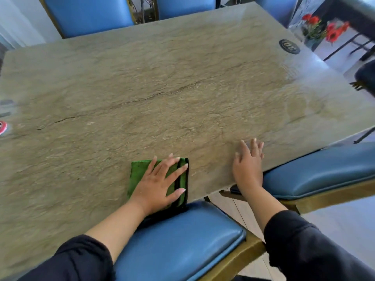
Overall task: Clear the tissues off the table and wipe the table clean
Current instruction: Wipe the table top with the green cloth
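Note:
A folded green cloth with a black edge point(138, 171) lies on the beige stone-patterned table point(162, 88) at its near edge. My left hand point(160, 183) presses flat on the cloth with fingers spread and straight. My right hand point(248, 159) rests flat on the bare tabletop to the right of the cloth, near the table's edge, fingers straight. No tissues are in view on the table. Wet streaks show on the table's right side.
Blue padded chairs stand at the near side point(182, 240), the right point(324, 171) and the far side point(87, 15). A dark round object point(289, 46) lies at the far right corner. A red-and-white item point(3, 127) sits at the left edge. Red flowers point(324, 29) stand beyond the table.

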